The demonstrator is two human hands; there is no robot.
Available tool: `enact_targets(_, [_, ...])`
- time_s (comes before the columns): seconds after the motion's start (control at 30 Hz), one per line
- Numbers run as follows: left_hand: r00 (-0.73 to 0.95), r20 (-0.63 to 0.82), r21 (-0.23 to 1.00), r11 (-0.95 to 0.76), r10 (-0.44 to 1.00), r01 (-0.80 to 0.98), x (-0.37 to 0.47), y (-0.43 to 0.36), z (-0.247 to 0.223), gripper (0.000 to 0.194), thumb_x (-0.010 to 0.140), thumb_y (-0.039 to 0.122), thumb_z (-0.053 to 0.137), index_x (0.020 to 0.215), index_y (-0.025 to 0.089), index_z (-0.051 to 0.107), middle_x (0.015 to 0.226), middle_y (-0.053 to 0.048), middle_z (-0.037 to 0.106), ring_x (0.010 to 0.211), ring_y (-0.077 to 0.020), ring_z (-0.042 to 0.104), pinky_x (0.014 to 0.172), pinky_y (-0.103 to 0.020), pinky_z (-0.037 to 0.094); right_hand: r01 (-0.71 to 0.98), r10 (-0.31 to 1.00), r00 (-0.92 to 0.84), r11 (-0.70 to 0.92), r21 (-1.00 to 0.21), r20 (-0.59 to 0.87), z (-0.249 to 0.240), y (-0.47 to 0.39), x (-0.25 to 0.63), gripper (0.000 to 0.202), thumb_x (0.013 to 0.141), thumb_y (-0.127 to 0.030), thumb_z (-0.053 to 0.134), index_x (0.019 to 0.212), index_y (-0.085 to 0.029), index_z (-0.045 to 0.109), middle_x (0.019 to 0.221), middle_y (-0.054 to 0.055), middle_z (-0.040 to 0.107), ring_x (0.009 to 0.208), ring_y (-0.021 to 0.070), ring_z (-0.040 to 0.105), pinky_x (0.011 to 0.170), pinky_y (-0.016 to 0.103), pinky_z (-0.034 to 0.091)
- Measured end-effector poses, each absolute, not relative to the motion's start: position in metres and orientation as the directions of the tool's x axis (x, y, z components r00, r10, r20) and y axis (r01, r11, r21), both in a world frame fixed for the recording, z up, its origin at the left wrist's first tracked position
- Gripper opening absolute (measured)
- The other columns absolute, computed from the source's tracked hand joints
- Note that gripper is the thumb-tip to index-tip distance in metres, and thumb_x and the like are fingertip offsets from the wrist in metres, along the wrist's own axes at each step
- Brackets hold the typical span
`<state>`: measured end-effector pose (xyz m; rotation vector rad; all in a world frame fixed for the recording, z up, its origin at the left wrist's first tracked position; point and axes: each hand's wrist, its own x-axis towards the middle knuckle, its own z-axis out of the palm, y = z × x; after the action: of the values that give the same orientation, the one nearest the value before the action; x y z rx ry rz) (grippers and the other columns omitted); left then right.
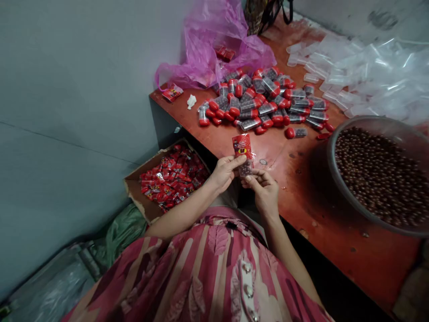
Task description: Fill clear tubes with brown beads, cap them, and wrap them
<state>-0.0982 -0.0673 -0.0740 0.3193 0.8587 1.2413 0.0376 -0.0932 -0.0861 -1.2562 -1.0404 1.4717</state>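
Just off the table's near edge, a red printed plastic wrapper (pixel 241 144) sits upright over the upper part of a small clear tube (pixel 246 168) of dark round candies. My left hand (pixel 224 173) pinches the wrapper and tube from the left, thumb across the front. From the lower right, my right hand (pixel 267 188) grips the tube's bottom end between thumb and fingers. Beyond my hands lies a heap of filled tubes with red caps (pixel 250 105). Below and left of them, a cardboard box (pixel 134 179) holds many red wrapped packs (pixel 174 174).
The red table (pixel 335 250) carries a large tub (pixel 331 147) of brown balls (pixel 382 179) at right. Clear empty tubes (pixel 362 71) are piled behind it. A pink plastic bag (pixel 214 27) and a red wrapper (pixel 173 92) lie at the far left, by the wall.
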Motion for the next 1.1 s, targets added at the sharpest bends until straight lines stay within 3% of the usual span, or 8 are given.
enact_targets(0.3, [0.06,-0.361,0.681,0.307,0.931,-0.665,-0.091,-0.074,-0.078,0.032,0.061,0.039,0.079,0.068,0.009,0.068,0.061,-0.002,0.064,0.052,-0.0094,0.056,0.054,-0.024,0.046,-0.175,0.974,0.028,-0.217,-0.96,-0.226,-0.086,-0.089,0.033,0.024,0.069,-0.03,0.075,0.085,-0.017,0.063,0.067,-0.002,0.069,0.053,0.0111,0.064,0.055,0.025,0.055])
enact_targets(0.53, [-0.029,-0.381,0.625,0.234,0.924,-0.745,-0.093,-0.091,-0.077,0.027,0.059,0.031,0.081,0.068,0.01,0.067,0.072,-0.005,0.069,0.067,-0.0132,0.065,0.071,-0.028,0.053,-0.204,0.979,-0.022,-0.202,-0.958,-0.202,-0.083,-0.075,0.029,0.025,0.066,-0.026,0.078,0.08,-0.018,0.059,0.06,-0.005,0.064,0.048,0.0078,0.06,0.05,0.019,0.051])
enact_targets(0.7, [-0.272,-0.442,0.653,0.098,0.855,-0.751,-0.124,-0.115,-0.087,0.053,0.076,0.061,0.056,0.098,0.014,0.067,0.103,-0.013,0.071,0.092,-0.0214,0.068,0.082,-0.035,0.054,-0.119,0.989,0.056,-0.127,-0.985,-0.134,-0.082,-0.066,0.044,0.023,0.07,-0.03,0.075,0.082,-0.017,0.06,0.065,-0.003,0.065,0.051,0.0093,0.06,0.048,0.021,0.05])
enact_targets(0.77, [-0.305,-0.402,0.802,0.171,0.863,-0.573,-0.127,-0.117,-0.094,0.057,0.079,0.062,0.052,0.105,0.014,0.066,0.107,-0.015,0.069,0.092,-0.0236,0.068,0.082,-0.039,0.054,-0.09,0.987,0.111,-0.111,-0.99,-0.121,-0.082,-0.062,0.052,0.023,0.072,-0.033,0.072,0.082,-0.016,0.06,0.068,-0.001,0.066,0.053,0.0096,0.061,0.048,0.021,0.05])
enact_targets(0.87, [-0.247,-0.005,0.997,0.023,0.969,0.071,-0.121,-0.1,-0.104,0.045,0.081,0.048,0.059,0.112,0.017,0.065,0.121,-0.013,0.063,0.113,-0.0259,0.059,0.1,-0.044,0.045,-0.055,0.987,0.118,-0.102,-0.993,-0.108,-0.081,-0.061,0.06,0.022,0.075,-0.034,0.07,0.079,-0.016,0.059,0.068,-0.001,0.065,0.053,0.0096,0.061,0.048,0.021,0.05])
enact_targets(0.97, [-0.002,0.306,0.745,-0.239,0.952,0.622,-0.109,-0.071,-0.114,0.039,0.082,0.039,0.061,0.116,0.02,0.063,0.134,-0.011,0.055,0.133,-0.028,0.04,0.112,-0.049,0.028,-0.025,0.989,0.11,-0.101,-0.995,-0.103,-0.079,-0.064,0.061,0.02,0.076,-0.034,0.069,0.079,-0.017,0.059,0.067,-0.001,0.065,0.053,0.0089,0.06,0.049,0.02,0.049])
enact_targets(1.03, [0.075,0.33,0.587,-0.266,0.941,0.764,-0.103,-0.057,-0.121,0.032,0.083,0.035,0.059,0.112,0.021,0.065,0.133,-0.01,0.055,0.134,-0.0293,0.037,0.112,-0.053,0.025,0.0,0.989,0.104,-0.104,-0.995,-0.103,-0.078,-0.066,0.06,0.02,0.077,-0.034,0.068,0.079,-0.017,0.059,0.066,-0.002,0.065,0.052,0.009,0.06,0.049,0.02,0.048])
enact_targets(1.1, [0.073,0.336,0.526,-0.252,0.939,0.812,-0.099,-0.048,-0.127,0.026,0.085,0.033,0.057,0.107,0.023,0.067,0.13,-0.007,0.059,0.133,-0.0285,0.04,0.112,-0.054,0.026,0.026,0.989,0.101,-0.108,-0.994,-0.104,-0.079,-0.066,0.06,0.02,0.077,-0.035,0.068,0.078,-0.017,0.058,0.065,-0.002,0.064,0.052,0.0093,0.059,0.049,0.021,0.048])
